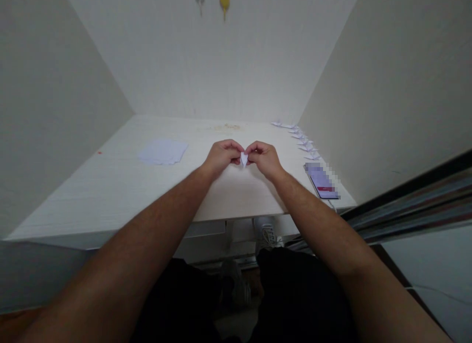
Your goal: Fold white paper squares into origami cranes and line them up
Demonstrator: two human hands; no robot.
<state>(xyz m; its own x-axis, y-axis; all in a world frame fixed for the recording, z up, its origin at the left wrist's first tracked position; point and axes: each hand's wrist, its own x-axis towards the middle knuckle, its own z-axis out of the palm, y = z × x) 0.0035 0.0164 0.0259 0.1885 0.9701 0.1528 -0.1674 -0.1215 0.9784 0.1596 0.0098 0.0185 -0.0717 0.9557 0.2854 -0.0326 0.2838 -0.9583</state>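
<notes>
a single view looks from the person's head, above the near edge of the white wood-grain table, forward and steeply down. it faces the flat white back wall past the far edge. the bare left hand and bare right hand fall near mid-frame; the black-clothed legs, below the near edge, appear closer.

A small white folded paper, narrowing toward its near end, is pinched between the left hand and right hand.
</notes>
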